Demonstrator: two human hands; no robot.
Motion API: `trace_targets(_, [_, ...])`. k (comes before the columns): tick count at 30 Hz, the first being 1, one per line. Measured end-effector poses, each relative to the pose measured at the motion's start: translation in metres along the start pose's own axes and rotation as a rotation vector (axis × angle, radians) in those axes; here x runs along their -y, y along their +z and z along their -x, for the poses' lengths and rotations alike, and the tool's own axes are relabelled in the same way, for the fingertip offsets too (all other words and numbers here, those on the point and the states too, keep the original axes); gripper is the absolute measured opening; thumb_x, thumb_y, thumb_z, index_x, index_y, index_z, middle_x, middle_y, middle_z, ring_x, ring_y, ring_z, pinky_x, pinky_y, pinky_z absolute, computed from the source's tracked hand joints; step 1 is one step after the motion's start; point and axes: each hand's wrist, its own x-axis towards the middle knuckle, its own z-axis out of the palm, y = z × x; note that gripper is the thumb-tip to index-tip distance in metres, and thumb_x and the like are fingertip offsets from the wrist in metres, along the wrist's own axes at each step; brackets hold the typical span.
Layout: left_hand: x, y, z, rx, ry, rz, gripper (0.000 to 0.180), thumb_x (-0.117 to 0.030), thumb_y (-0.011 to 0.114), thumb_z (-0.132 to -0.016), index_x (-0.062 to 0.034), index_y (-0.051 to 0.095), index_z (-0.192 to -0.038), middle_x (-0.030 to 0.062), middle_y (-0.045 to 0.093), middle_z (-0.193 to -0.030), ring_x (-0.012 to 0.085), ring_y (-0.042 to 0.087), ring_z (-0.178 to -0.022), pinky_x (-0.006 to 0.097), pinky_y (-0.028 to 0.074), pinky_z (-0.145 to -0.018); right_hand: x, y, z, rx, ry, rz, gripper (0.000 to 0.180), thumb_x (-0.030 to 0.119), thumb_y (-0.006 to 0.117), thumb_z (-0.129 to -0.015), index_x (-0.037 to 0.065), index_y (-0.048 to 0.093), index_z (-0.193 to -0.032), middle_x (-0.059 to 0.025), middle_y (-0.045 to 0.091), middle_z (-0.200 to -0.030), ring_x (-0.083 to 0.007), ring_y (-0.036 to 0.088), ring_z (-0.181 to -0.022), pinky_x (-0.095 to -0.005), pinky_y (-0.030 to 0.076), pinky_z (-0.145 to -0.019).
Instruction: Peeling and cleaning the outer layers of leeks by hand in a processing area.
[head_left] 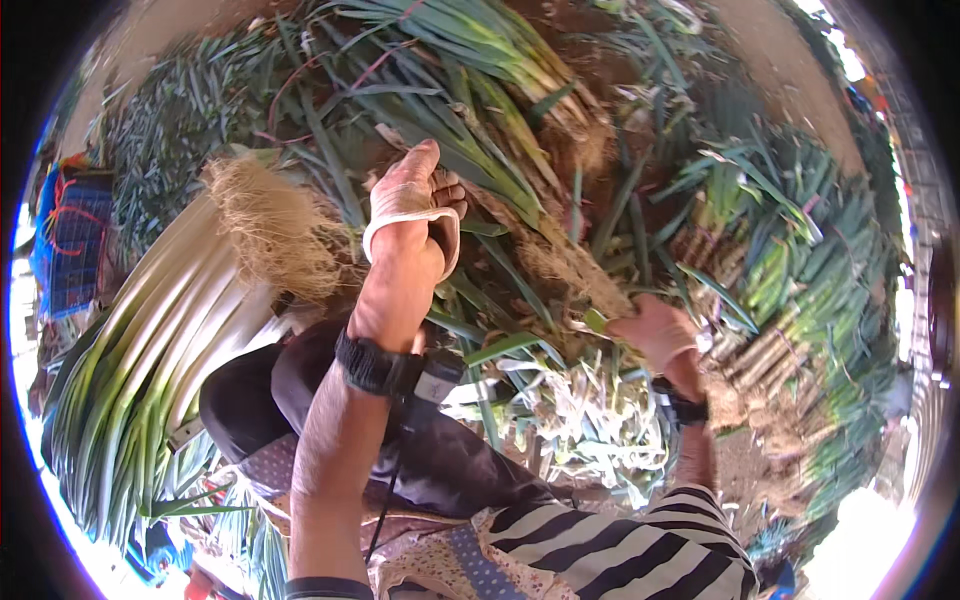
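Note:
My left hand (410, 205) is raised over the leek heap with its fingers curled, a pale band around the palm; what they close on is hidden. A brown, soil-coated leek stalk (560, 260) runs slantwise from beside it toward my right hand (655, 330). My right hand's fingers are pinched by a yellow-green leek leaf (595, 320) at the stalk's lower end. Left of my knees lies a large bundle of cleaned leeks (180, 310), white shafts bare and pale roots (275, 225) pointing up. Beyond my hands lies a bunch of untrimmed leeks (500, 60) with soiled roots.
Peeled leaf scraps (600, 420) are heaped below my right hand. More soiled leeks (770, 340) are stacked at the right, and dark green leaves (190, 120) spread across the far left. A blue crate (75, 240) stands at the left edge. My knees (290, 385) are bent beneath my left arm.

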Motion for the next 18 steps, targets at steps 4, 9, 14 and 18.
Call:
trace_targets(4, [0.061,0.013,0.0,0.074,-0.219,-0.165,0.032,-0.033,0.059,-0.09,-0.0066,0.053,-0.072,0.0079,0.048,-0.049,0.021,0.039,-0.034,0.033,0.027,-0.033,-0.038,-0.044,0.107,-0.212,0.14,0.073,0.044,0.04,0.074,-0.073,0.002,0.062,-0.091,-0.0056,0.059,-0.068,-0.0171,0.057,-0.059,-0.0319,0.05,-0.055])
trace_targets(9, [0.11,0.023,0.05,0.594,-0.409,-0.466,0.054,-0.055,0.057,-0.086,-0.0017,0.052,-0.096,0.0108,0.059,-0.063,0.0209,0.055,-0.049,0.031,0.044,-0.045,-0.1,-0.036,0.213,-0.676,0.031,0.013,0.049,0.033,0.083,-0.059,0.001,0.065,-0.092,-0.0121,0.063,-0.071,-0.0229,0.061,-0.062,-0.0317,0.051,-0.064])
trace_targets(14, [0.121,0.021,0.069,0.991,-0.603,-0.41,0.058,-0.058,0.052,-0.088,-0.0012,0.053,-0.099,0.0124,0.064,-0.075,0.0228,0.062,-0.06,0.033,0.052,-0.053,-0.104,-0.01,0.241,-0.679,0.056,-0.059,0.042,0.031,0.087,-0.06,0.006,0.068,-0.088,-0.0068,0.067,-0.073,-0.0183,0.063,-0.06,-0.0299,0.051,-0.058])
trace_targets(18, [0.113,0.036,0.065,0.896,-0.232,-0.094,0.046,-0.052,0.06,-0.086,-0.0082,0.059,-0.101,0.0088,0.066,-0.081,0.021,0.062,-0.063,0.038,0.05,-0.057,-0.083,0.021,0.205,-0.846,-0.143,-0.249,0.046,0.032,0.086,-0.062,0.004,0.067,-0.091,-0.0075,0.066,-0.072,-0.0139,0.063,-0.061,-0.028,0.051,-0.058])
